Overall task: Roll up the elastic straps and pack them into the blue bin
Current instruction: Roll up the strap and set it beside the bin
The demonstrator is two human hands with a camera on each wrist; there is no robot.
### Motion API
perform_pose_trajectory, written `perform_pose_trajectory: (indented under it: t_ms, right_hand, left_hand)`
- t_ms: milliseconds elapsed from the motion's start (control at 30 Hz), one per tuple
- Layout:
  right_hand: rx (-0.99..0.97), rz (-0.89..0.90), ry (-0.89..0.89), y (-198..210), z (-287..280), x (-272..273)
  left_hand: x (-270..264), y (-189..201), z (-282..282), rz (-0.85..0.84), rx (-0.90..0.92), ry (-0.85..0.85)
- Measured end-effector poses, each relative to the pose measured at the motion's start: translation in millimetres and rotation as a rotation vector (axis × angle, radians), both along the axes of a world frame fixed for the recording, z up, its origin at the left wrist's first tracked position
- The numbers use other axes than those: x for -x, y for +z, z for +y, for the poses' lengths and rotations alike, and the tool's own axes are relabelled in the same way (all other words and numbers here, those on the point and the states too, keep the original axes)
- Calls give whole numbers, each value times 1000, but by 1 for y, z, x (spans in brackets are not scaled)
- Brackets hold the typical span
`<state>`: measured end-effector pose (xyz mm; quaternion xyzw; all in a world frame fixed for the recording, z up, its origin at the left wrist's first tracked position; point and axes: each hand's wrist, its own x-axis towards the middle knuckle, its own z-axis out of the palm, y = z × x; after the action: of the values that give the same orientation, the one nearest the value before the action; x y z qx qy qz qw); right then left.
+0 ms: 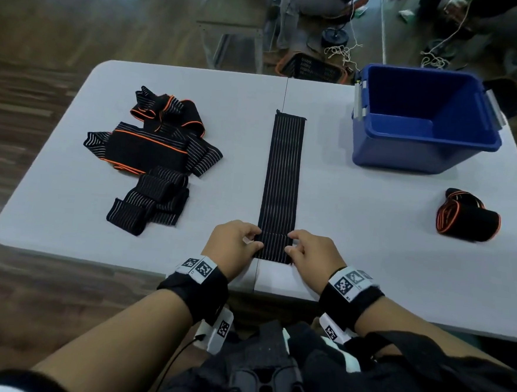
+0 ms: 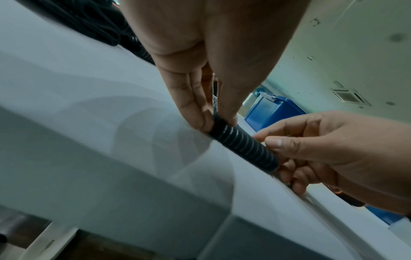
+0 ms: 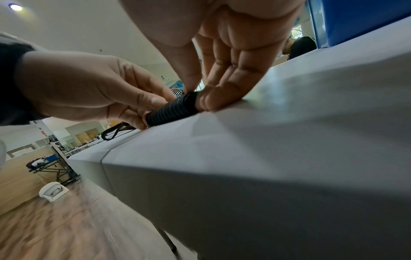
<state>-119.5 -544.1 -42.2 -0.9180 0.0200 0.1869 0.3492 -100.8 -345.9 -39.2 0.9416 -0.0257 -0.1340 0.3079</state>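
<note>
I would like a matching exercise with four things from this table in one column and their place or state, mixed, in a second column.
Things:
1. blue bin
2. flat strap
3. rolled strap
4. strap pile

States:
A. loose heap, left side
B. pinched at its near end by both hands
C. empty, far right
D. alone, right, near the table edge

Pairs: 1-C, 2-B, 3-D, 4-A

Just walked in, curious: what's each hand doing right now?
Left hand: pinching the near, rolled end of the flat elastic strap.
Right hand: pinching the same rolled end from the other side.
</note>
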Motion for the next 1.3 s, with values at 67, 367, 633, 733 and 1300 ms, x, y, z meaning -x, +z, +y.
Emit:
perform_pose_trajectory:
  t_ms: [67, 367, 633, 733, 1300]
  right_hand:
    - [33, 3, 55, 2, 0, 1]
    - [90, 48, 119, 7, -2, 1]
    - [-31, 54, -94, 8, -3, -9]
    - [-2, 84, -152, 7, 1, -10]
    - [32, 16, -233, 1, 8, -3]
  left_hand:
    - [-1, -1, 0, -14, -52, -76]
    - [-4, -9, 19, 39, -26, -205]
    - [-16, -5, 12, 86, 50, -84]
    - [-20, -5, 10, 142, 39, -59]
    - [-17, -2, 1, 109, 11, -6]
